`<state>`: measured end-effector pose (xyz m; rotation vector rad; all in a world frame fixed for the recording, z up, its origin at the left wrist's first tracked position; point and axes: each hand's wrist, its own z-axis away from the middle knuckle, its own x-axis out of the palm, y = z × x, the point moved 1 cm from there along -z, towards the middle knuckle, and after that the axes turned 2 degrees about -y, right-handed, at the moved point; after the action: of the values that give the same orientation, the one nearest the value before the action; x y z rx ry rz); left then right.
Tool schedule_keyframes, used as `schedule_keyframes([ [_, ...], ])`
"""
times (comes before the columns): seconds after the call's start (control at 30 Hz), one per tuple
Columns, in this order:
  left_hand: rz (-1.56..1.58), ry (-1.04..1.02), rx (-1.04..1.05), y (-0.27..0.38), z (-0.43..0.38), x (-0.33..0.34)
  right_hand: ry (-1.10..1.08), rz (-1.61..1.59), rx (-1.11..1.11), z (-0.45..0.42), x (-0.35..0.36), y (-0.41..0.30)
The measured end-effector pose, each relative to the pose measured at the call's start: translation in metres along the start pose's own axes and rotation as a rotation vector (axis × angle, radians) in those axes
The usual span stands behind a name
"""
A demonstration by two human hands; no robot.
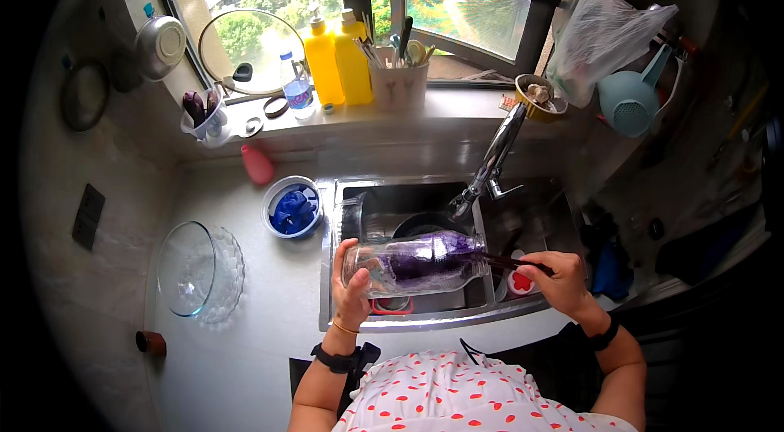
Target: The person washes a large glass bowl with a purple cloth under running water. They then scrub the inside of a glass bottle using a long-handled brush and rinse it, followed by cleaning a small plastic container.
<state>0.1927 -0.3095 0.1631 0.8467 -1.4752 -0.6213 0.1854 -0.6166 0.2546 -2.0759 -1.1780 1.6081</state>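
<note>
Over the sink, my left hand [352,288] grips the base end of a clear glass bottle [367,273] that lies on its side in the air, its mouth to the right. Inside the bottle is a purple cloth or scrubber [422,257]; its exact kind cannot be told. My right hand [554,276] pinches thin dark sticks [508,262], probably chopsticks, whose far ends go into the bottle's mouth. Below, a dark round pan [429,222] and a clear glass vessel [352,217] are in the left basin, partly hidden by the bottle.
A chrome faucet [490,162] rises behind the double sink [327,303]. Left on the counter are a bowl with blue cloth in liquid [293,208], a pink bottle [257,165] and a glass bowl [187,270]. Yellow bottles [323,64] and a utensil holder [399,86] line the windowsill.
</note>
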Motion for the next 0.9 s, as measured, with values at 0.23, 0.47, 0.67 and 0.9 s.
schedule_keyframes([
  [0.23, 0.057, -0.122, -0.089, 0.001, -0.008, -0.002, -0.071, -0.044, -0.159, -0.002, 0.019, 0.002],
  [0.47, 0.189, -0.086, -0.044, -0.012, -0.017, 0.006, 0.001, -0.084, -0.049, 0.004, 0.046, -0.006],
  [0.67, 0.491, 0.252, -0.311, -0.026, -0.014, 0.028, 0.102, 0.208, -0.398, -0.005, 0.063, -0.015],
  [0.9, 0.697, 0.248, -0.437, -0.022, -0.026, 0.033, 0.044, 0.342, -0.390, -0.018, 0.097, -0.023],
])
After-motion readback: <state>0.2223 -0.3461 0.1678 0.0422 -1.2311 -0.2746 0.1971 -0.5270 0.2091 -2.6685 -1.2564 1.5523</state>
